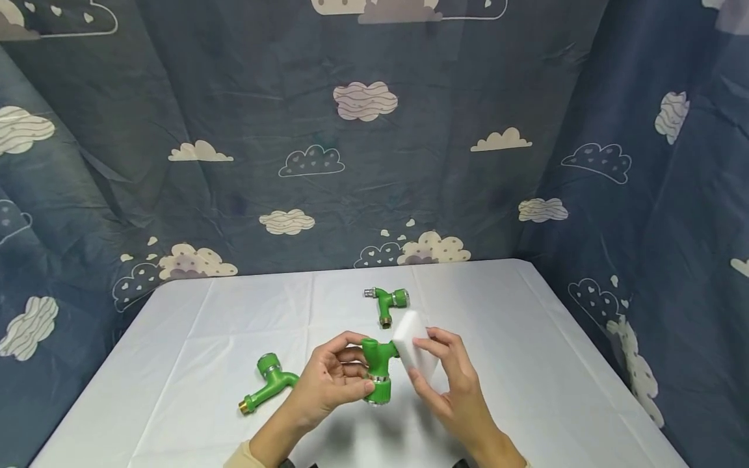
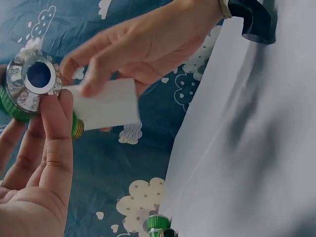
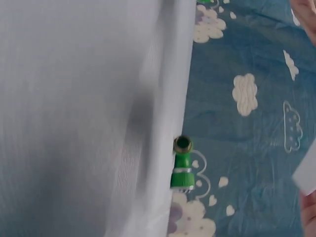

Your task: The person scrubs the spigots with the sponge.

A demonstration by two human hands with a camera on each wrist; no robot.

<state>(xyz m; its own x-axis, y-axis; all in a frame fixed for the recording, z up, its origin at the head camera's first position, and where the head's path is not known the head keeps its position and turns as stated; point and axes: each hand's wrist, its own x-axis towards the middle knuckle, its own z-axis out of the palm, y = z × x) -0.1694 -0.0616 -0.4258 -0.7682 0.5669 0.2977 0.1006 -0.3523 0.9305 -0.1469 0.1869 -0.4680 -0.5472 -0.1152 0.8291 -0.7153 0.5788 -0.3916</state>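
Note:
Above the middle of the table, my left hand holds a green plastic tap between thumb and fingers, its knob end pointing down. My right hand pinches a white sponge block against the tap's threaded end. In the left wrist view, the tap's clear knob with a chrome ring faces the camera. The white sponge there covers part of the brass thread. Only a corner of the sponge shows in the right wrist view, with a little of the fingers.
A second green tap with a brass end lies left of my left hand. Farther back lies a third green tap with a metal nozzle. The white cloth-covered table is enclosed by dark blue cloud-patterned curtains.

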